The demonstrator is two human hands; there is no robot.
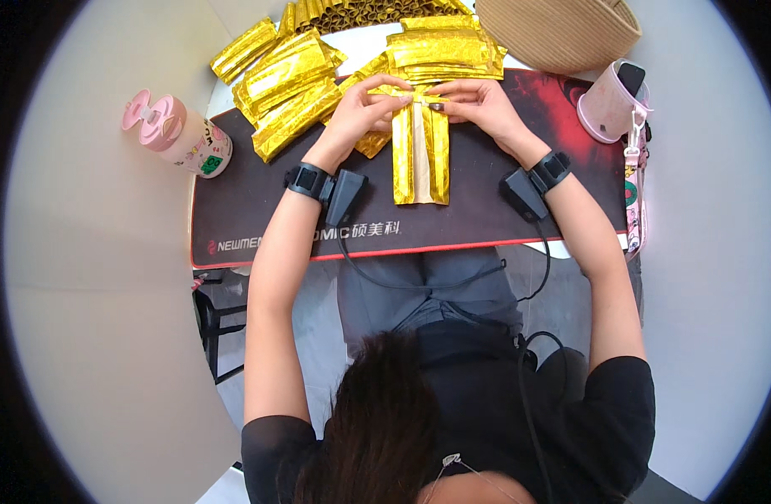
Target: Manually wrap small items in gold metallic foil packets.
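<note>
A gold foil paper (404, 168) lies lengthwise on the dark desk mat (486, 231), both long sides folded inward so a pale strip of backing shows down its middle. At its far end, my left hand (370, 107) pinches the left side between thumb and fingers. My right hand (479, 107) pinches the opposite side, thumb toward the centre. Small folds of foil show between the fingertips, partly hidden by them. Just beyond my hands sits a stack of gold foil packets (444, 55). Left of my left hand, more folded gold foil pieces (285, 71) overlap in a loose pile.
Many rolled gold pieces (360, 17) stand at the back beside a tan woven basket (562, 34). A pink bottle (184, 143) with its lid up is at left. At right, a pink cup (604, 105) holds a dark object. Cables (385, 287) hang from my wrist devices.
</note>
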